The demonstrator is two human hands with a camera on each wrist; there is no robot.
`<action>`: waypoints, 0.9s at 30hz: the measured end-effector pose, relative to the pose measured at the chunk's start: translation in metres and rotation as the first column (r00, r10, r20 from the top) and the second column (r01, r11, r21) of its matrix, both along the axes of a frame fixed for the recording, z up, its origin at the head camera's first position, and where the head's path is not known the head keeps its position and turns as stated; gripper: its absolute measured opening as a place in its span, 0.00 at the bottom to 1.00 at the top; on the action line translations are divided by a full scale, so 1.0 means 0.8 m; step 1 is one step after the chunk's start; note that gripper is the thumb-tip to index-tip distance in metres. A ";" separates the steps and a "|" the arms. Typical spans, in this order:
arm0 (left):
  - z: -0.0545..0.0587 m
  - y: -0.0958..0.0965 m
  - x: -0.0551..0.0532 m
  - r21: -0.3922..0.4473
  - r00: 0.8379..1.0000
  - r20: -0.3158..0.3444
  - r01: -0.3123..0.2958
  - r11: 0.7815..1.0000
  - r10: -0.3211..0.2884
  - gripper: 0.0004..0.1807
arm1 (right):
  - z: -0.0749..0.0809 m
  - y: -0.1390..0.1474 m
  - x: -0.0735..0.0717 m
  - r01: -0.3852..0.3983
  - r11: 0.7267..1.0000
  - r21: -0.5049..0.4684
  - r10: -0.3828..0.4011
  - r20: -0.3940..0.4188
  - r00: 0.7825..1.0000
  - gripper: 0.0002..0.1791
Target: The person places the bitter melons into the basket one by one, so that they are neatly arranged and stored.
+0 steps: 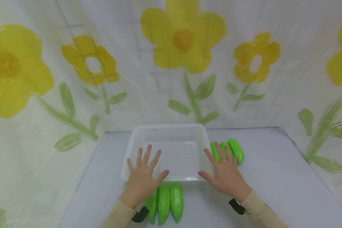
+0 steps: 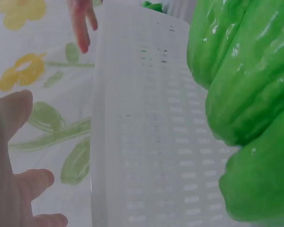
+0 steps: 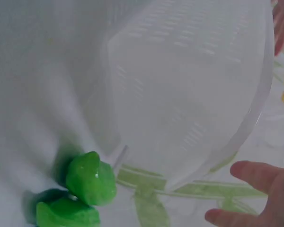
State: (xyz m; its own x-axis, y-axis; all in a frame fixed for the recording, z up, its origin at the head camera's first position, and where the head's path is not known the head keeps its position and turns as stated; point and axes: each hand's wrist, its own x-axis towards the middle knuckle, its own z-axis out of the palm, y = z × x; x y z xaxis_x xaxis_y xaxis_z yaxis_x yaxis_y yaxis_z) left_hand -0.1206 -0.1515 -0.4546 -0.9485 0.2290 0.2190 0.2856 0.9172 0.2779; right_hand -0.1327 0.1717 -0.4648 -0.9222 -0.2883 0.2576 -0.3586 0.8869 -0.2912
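White plastic basket [image 1: 176, 155] stood toward the far side of the pale table [image 1: 276, 177], before the flowered curtain [image 1: 148, 104], with three green fruits [image 1: 163, 201] on its near side and three more green fruits [image 1: 236, 150] beside its right wall. From its thin, perforated walls I judged it to be light (perhaps lighter than its width suggested), rather stiff along the rim [image 1: 168, 126] and a little more flexible in the middle of the long sides. It did not look fragile, but such smooth plastic could slip somewhat under a loose hold. Both hands were wide open, with fingers spread, and neither had hold of anything: the left hand [image 1: 143, 177] hovered by the near left corner, the right hand [image 1: 223, 174] by the near right corner, and in the wrist views their fingertips seemed apart from the basket. The safest place to take it, in my opinion, was the rim of the two short sides, one hand on each, so that it would remain level. The near fruits, partly hidden behind the left hand, looked glossy and firm.
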 end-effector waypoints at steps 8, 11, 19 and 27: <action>-0.009 -0.051 -0.008 0.112 0.995 -0.040 -0.091 0.990 0.096 0.39 | 0.010 0.027 -0.009 0.001 0.993 -0.119 -0.008 -0.054 0.998 0.43; -0.014 -0.072 -0.012 0.163 0.984 -0.083 -0.140 0.977 0.155 0.36 | 0.016 0.043 -0.017 0.035 0.979 -0.199 -0.042 -0.030 0.999 0.38; -0.015 -0.102 -0.017 0.234 0.960 0.019 -0.276 0.932 0.280 0.33 | 0.018 0.096 -0.049 0.186 0.948 -0.258 -0.165 0.101 0.981 0.37; -0.019 -0.106 -0.024 0.268 0.959 0.091 -0.283 0.921 0.268 0.30 | -0.012 0.133 -0.092 0.236 0.953 -0.190 -0.197 0.205 0.959 0.35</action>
